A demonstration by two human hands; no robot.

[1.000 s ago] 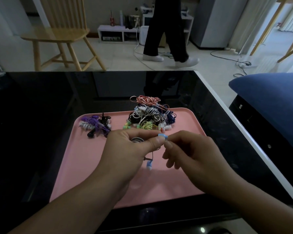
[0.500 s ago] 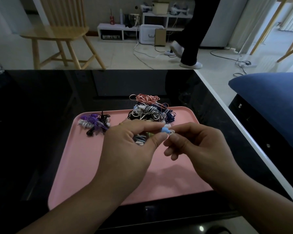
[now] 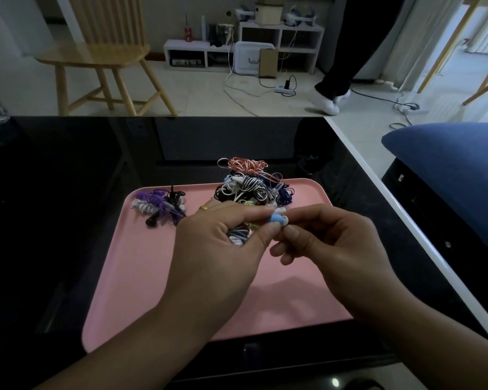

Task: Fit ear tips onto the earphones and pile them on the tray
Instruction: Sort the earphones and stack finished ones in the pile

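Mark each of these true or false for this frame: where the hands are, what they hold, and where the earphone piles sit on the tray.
1. Both hands meet over the pink tray. True.
2. The left hand pinches a blue earbud. True.
3. The right hand lies flat and empty on the table. False: its fingertips pinch a white ear tip against the earbud.
4. The purple earphone pile sits at the tray's far left. True.
5. The tray's near half is heaped with cables. False: the mixed cable pile sits at the far edge.
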